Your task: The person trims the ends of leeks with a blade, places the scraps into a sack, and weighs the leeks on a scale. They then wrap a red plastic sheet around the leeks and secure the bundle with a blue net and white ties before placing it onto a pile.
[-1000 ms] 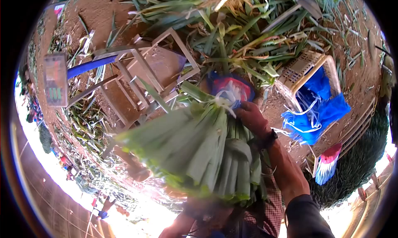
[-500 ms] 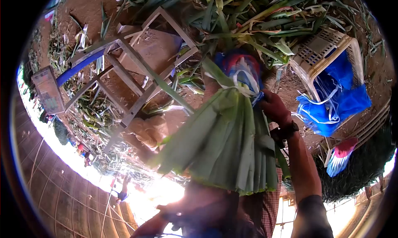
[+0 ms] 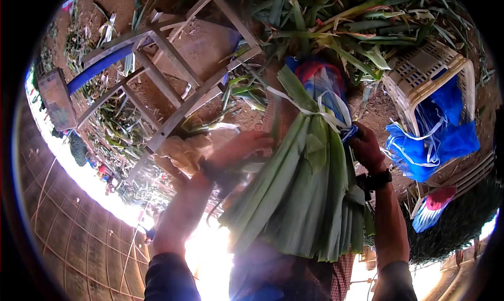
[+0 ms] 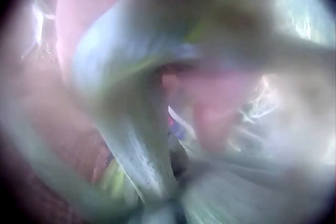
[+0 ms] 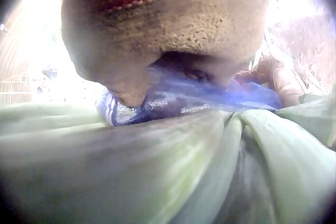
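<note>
Far left in head view: a grey box-like object (image 3: 54, 99) on the dirt, next to a blue bar (image 3: 100, 70) and a tilted metal frame (image 3: 173, 65) lying on bare soil. Cut green leaves (image 3: 336, 17) are strewn over the ground along the top.

Left hand (image 3: 239, 149) comes up from lower left, dark sleeve, fingers stretched out flat w/ tips touching the left edge of the leaf bundle (image 3: 304, 191). It's not wrapped round anything; fingers look relaxed/straight. Left wrist cam is v. blurred: pale green blades (image 4: 142, 145) close to lens, pinkish shape behind, can't make out more.

Centre: the bundle is a thick sheaf of long flat green blades, tied near its top w/ white strip (image 3: 328, 112) and blue cord (image 3: 348, 133), fanning downward toward the person's body. It's held off the ground, between both hands. A red/blue/white patterned bag (image 3: 320, 80) sits just behind the tied end.

Right hand (image 3: 367, 149), gloved, watch on wrist, is closed round the tied neck of the bundle on its right side. Right wrist cam confirms: glove (image 5: 168, 35) clamped over the blue cord (image 5: 199, 95) w/ leaves (image 5: 157, 166) bulging below.

Far right: cream plastic crate (image 3: 420, 70) tipped on its side, holding blue sacking (image 3: 441, 138) w/ white strings. Below it, a red/white/blue object (image 3: 428, 206).
</note>
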A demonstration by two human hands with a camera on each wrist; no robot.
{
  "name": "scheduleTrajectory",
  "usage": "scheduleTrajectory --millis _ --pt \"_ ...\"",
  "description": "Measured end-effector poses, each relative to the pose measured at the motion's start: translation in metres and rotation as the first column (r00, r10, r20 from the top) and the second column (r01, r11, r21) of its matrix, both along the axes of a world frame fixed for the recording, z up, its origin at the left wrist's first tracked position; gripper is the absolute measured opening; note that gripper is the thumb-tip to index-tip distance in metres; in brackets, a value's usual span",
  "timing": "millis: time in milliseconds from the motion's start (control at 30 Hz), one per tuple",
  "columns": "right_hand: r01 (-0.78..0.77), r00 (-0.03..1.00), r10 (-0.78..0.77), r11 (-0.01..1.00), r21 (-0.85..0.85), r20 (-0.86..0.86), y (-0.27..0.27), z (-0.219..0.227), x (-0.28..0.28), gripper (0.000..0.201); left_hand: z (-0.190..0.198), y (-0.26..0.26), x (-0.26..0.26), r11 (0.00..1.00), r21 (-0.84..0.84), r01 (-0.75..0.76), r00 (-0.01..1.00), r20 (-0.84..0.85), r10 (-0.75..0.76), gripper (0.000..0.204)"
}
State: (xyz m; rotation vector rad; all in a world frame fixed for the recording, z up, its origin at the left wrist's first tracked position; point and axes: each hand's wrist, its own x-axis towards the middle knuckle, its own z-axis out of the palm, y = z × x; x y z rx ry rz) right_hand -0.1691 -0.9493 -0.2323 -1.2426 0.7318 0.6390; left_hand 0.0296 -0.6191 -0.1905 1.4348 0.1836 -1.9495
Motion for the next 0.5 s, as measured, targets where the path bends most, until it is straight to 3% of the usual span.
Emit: scheduleTrajectory --millis 33,167,233,267,400,467,500 --pt "0.001 1.000 -0.001 1.000 -0.003 -0.006 0.001 0.000 -0.002 0.020 -0.002 -0.007 0.002 0.988 0.154 -0.009 0.991 -0.130 0.029 0.042" --pt "0.033 0.999 -0.033 0.999 0.023 0.004 0.006 -0.003 -0.006 0.020 -0.037 0.005 -0.003 0.994 0.095 0.051 0.987 -0.158 -0.035 0.030" --pt "0.013 1.000 -0.013 1.000 -0.001 0.024 0.008 -0.003 -0.005 0.022 -0.057 0.001 0.009 0.973 0.196 0.125 0.991 -0.065 -0.115 0.022" --pt "0.023 0.999 -0.022 1.000 -0.016 0.035 0.011 -0.001 -0.003 0.023 -0.065 -0.003 0.017 0.958 0.277 0.067 0.998 -0.035 -0.060 0.021" --pt "0.041 0.999 -0.041 0.999 -0.006 0.019 0.013 0.002 0.000 0.022 -0.090 -0.033 0.042 0.948 0.309 -0.081 0.991 0.129 0.043 0.015" --pt "0.049 0.999 -0.049 0.999 -0.020 0.015 0.014 -0.001 -0.004 0.020 -0.092 -0.047 0.052 0.910 0.214 -0.355 0.927 0.211 0.311 0.015" --pt "0.054 0.998 -0.053 0.998 -0.030 0.018 0.015 -0.003 -0.005 0.019 -0.096 -0.051 0.052 0.910 0.218 -0.353 0.927 0.209 0.310 0.015"
